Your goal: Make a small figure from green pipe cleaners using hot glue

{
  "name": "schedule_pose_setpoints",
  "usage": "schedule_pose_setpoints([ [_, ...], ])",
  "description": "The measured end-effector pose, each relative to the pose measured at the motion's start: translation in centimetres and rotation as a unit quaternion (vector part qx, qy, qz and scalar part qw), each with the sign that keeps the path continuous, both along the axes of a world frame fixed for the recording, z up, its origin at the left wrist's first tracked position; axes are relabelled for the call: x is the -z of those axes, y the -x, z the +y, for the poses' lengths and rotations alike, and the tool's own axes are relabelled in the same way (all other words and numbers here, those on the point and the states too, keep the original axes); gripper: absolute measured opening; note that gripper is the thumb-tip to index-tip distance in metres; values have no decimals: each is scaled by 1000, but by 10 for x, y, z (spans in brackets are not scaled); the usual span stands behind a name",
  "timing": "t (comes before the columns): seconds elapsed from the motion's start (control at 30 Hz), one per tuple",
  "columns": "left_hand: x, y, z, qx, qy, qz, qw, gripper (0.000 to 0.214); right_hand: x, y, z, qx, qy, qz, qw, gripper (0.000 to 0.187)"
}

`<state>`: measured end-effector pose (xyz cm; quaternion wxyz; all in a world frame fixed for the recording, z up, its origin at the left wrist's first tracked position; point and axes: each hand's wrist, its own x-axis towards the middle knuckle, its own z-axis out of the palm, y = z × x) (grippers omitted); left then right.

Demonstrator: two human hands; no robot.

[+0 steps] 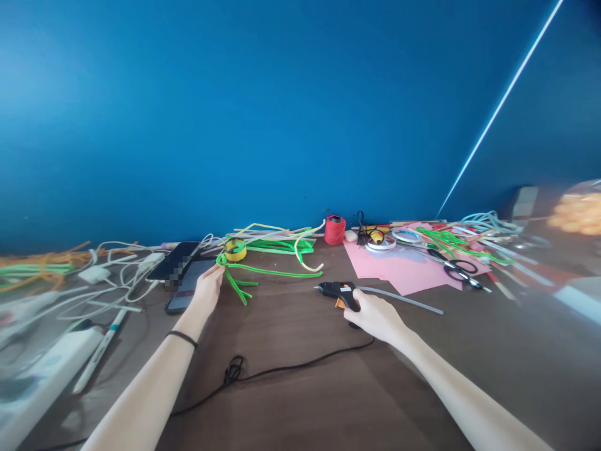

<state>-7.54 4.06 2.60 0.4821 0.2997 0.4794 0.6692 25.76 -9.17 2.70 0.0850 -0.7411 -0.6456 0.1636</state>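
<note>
My left hand point(210, 288) pinches a bundle of green pipe cleaners point(237, 285), coiled at the top with several ends sticking out downward and to the right. My right hand point(375, 315) is wrapped round the handle of a black glue gun point(339, 290) with an orange trigger. Its nozzle points left, toward the pipe cleaners but apart from them. From its back end a long translucent glue stick point(408, 300) reaches out to the right. A black cord point(300, 364) runs from below the gun across the table to the lower left, with a knot in it.
A dark phone point(176, 262), white cables point(124, 275) and a white power strip point(51, 382) lie left. Yellow tape point(235, 250), loose pipe cleaners point(277, 243) and a red roll point(335, 230) sit by the blue wall. Scissors point(457, 270) rest on pink paper point(408, 282) at right.
</note>
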Motion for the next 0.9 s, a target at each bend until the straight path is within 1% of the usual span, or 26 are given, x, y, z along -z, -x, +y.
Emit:
schedule_pose_setpoints([
  [0.17,-2,9,4,-12,12,-5,1000,18,6,-7,-3,-13,-42,55,998,21],
  [0.33,-4,20,8,-11,23,-9,1000,19,8,-10,-4,24,-74,105,991,15],
  [0.43,-6,25,8,-13,28,-11,999,22,14,-13,-2,43,-100,175,979,17],
  [0.5,-9,26,7,-18,32,-13,999,23,19,-15,2,40,-127,263,955,19],
  [0.6,-15,25,5,-11,39,-18,999,21,25,-15,9,19,-157,422,893,24],
  [0.67,-24,20,2,10,41,-24,999,18,26,-14,12,8,-163,494,854,29],
  [0.7,-30,17,0,22,39,-27,999,16,26,-13,13,7,-165,515,841,31],
  [0.77,-46,9,-5,41,28,-35,998,15,25,-12,13,17,-163,542,824,33],
  [0.83,-67,0,-12,53,12,-38,998,17,24,-10,16,30,-149,578,802,31],
  [0.9,-89,-9,-21,77,-11,-37,996,19,22,-7,23,24,-126,625,770,26],
])
